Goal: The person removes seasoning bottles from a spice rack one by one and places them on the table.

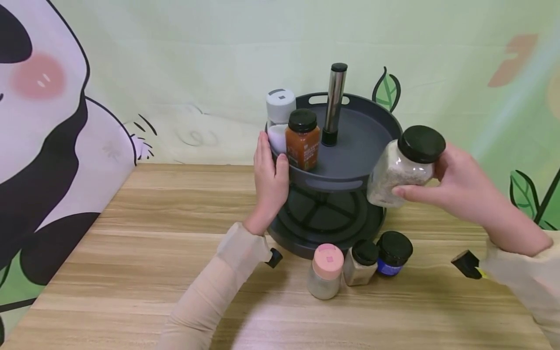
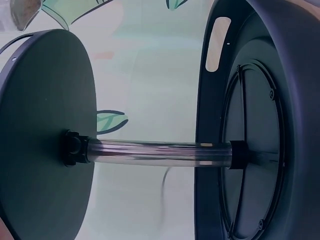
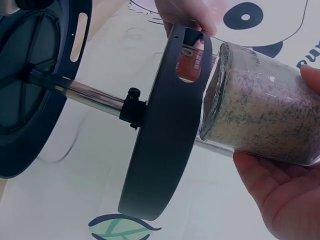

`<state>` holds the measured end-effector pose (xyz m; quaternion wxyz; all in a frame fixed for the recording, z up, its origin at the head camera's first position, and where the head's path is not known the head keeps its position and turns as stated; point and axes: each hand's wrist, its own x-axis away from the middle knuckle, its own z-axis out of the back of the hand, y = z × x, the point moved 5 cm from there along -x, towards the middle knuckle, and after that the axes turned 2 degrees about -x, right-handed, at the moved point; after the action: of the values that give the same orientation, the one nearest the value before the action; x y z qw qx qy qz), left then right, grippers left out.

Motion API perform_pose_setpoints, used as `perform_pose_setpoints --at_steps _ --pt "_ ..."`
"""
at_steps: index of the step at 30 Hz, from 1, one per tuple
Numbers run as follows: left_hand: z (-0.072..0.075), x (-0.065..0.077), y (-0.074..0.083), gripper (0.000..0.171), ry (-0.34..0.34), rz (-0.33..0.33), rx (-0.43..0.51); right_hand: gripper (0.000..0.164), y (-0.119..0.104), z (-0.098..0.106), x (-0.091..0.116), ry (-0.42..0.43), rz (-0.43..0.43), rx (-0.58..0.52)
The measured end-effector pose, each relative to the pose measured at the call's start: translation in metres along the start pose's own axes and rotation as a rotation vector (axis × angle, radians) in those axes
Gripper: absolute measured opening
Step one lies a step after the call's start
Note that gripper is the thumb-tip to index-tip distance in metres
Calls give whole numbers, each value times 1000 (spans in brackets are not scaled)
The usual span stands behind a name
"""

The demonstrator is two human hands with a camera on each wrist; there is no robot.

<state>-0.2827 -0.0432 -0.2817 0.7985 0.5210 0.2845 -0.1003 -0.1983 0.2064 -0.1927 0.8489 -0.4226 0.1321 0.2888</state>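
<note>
In the head view a dark two-tier round rack [image 1: 358, 141] stands on the table, a metal post rising through its upper tray. My left hand [image 1: 271, 182] lies against the left outside of the upper tray, fingers straight. Beside it on that tray are an orange-brown jar [image 1: 302, 146] with a black lid and a white-capped bottle [image 1: 281, 107]. My right hand [image 1: 459, 187] grips a large clear jar [image 1: 395, 175] with a black lid, tilted at the tray's right front rim. Pale, dark-flecked grains show inside this jar in the right wrist view.
In front of the rack, on the wooden table [image 1: 175, 253], stand a pink-capped jar [image 1: 325, 272], a small square jar [image 1: 360, 265] with a black lid and a blue-labelled jar [image 1: 393, 255]. A cloth backdrop [image 1: 197, 73] with a panda print hangs behind.
</note>
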Motion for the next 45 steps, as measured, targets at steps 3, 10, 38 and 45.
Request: perform_pose_setpoints --at_steps 3,10,38,45 --pt "0 0 0 64 -1 1 0 53 4 -1 3 -1 -27 14" --pt "1 0 1 64 -8 -2 -7 54 12 -1 12 -22 -91 63" --pt "0 1 0 64 3 -9 -7 57 33 2 44 0 -134 77" --pt "0 1 0 64 -5 0 -2 64 37 4 51 13 -112 22"
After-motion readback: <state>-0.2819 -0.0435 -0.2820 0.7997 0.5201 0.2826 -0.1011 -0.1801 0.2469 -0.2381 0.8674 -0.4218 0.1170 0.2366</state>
